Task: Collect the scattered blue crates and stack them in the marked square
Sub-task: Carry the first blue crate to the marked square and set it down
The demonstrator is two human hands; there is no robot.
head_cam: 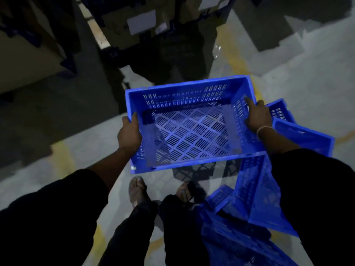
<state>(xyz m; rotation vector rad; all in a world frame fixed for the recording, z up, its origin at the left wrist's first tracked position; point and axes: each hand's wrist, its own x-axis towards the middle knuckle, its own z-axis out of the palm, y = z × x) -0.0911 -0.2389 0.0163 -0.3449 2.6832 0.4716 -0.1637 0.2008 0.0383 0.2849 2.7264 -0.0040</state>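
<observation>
I hold an empty blue slotted crate (189, 127) in the air over the grey floor, open side up. My left hand (129, 133) grips its left rim, thumb inside the wall. My right hand (257, 116) grips the right rim, with the forefinger stretched along the inner wall. Several more blue crates lie tumbled at the right: one tilted crate (263, 191) by my right leg, another (305, 136) behind my right wrist, one (236, 244) low by my feet. Faded yellow floor lines (233, 54) run past the crate's far right corner.
Dark cardboard boxes with white labels (142, 22) sit on pallets ahead. A pale wooden board (96, 29) slants at upper left, beside a large box (28, 60). My two feet (137, 191) stand just below the held crate. Another yellow line (61, 156) crosses the floor at left.
</observation>
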